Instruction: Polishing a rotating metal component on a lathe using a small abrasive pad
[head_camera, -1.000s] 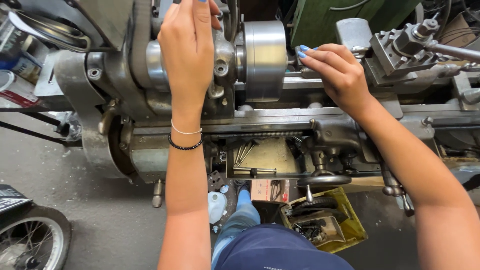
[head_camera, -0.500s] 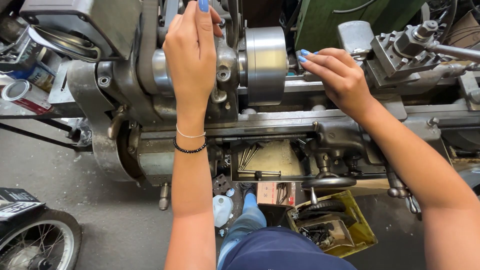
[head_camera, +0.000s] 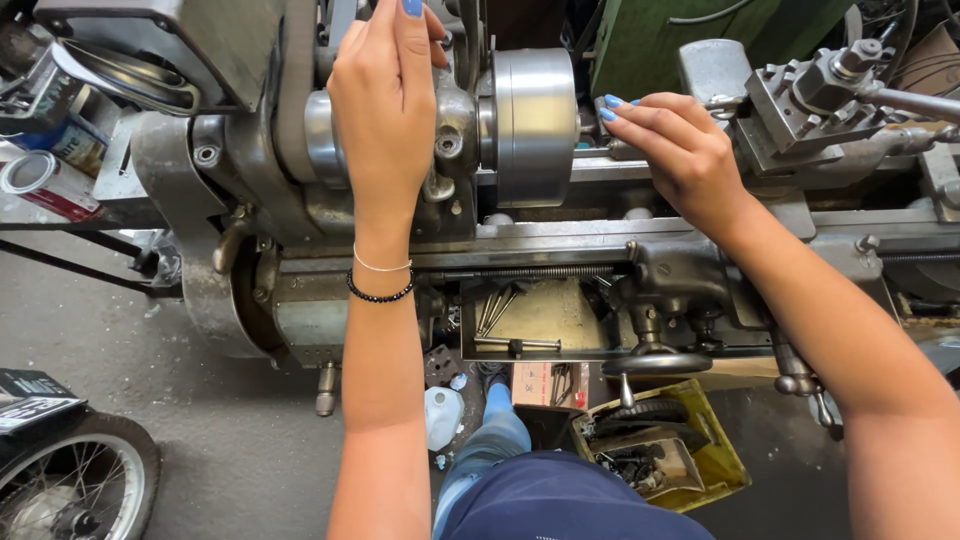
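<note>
I look down on an old grey metal lathe (head_camera: 560, 245). My left hand (head_camera: 385, 110) lies over the headstock housing, its fingers reaching past the top and partly out of view. The round steel chuck (head_camera: 535, 120) sits just to the right of it. My right hand (head_camera: 675, 150) hovers right of the chuck, fingertips pinched at a small part by the chuck's face; that part is mostly hidden. The tool post (head_camera: 830, 95) stands further right on the carriage.
A handwheel (head_camera: 655, 362) sticks out below the carriage. A tray with loose tools (head_camera: 530, 318) sits under the bed. A yellow crate of parts (head_camera: 660, 450) and a white jug (head_camera: 440, 418) are on the floor. Paint cans (head_camera: 50, 180) stand left; a wheel (head_camera: 70, 490) bottom left.
The view has shifted slightly, so the lathe sits lower and to the right in frame. Both hands hold almost the same places on the machine.
</note>
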